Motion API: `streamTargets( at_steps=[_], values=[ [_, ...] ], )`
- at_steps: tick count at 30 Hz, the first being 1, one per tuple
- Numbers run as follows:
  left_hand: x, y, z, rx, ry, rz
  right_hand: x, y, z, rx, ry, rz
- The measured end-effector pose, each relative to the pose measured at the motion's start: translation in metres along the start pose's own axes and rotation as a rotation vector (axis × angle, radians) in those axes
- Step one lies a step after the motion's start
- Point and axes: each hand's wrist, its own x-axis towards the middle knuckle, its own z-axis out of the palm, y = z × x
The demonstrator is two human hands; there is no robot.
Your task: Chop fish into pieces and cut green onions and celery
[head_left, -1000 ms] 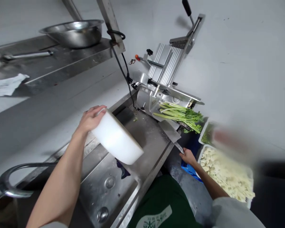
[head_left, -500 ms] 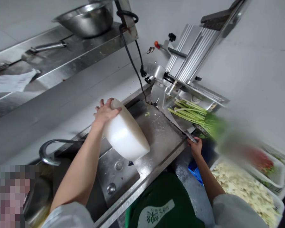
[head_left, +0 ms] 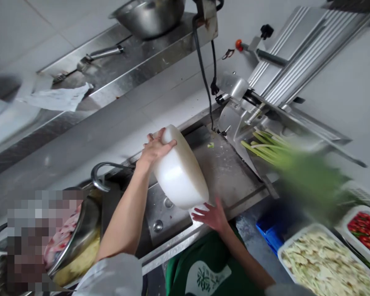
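A thick round white chopping block point(head_left: 180, 176) is tilted up on its edge over the steel counter point(head_left: 231, 176). My left hand point(head_left: 157, 148) grips its upper rim, thumb on the near face and fingers over the side. Close to the block's lower edge, my right hand point(head_left: 211, 216) has its fingers spread and holds nothing; whether a fingertip touches the block I cannot tell. A knife point(head_left: 269, 187) lies at the counter's right end, its handle pointing toward me and blurred.
Beyond the counter stands a metal slicer point(head_left: 255, 98), with green leafy stalks point(head_left: 262, 148) beside it. Tubs of pale slices point(head_left: 329, 259) and chopped red peppers point(head_left: 365, 234) are at right. A faucet point(head_left: 98, 174) and steel bowl point(head_left: 80, 238) are left; a shelf point(head_left: 160, 53) runs above.
My right hand has let go of the knife handle and moved left to the block's lower edge. The left hand keeps its grip on the tilted block. The view has shifted.
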Motion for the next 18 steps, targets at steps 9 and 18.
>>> streamTargets(
  at_steps=[9,18],
  values=[
    [-0.012,-0.052,0.006,-0.131,0.119,-0.036,0.058,-0.031,0.045,0.157,0.192,-0.102],
    [-0.084,-0.180,0.144,-1.392,0.130,-0.624,0.033,-0.071,-0.015,0.140,0.424,-0.280]
  ],
)
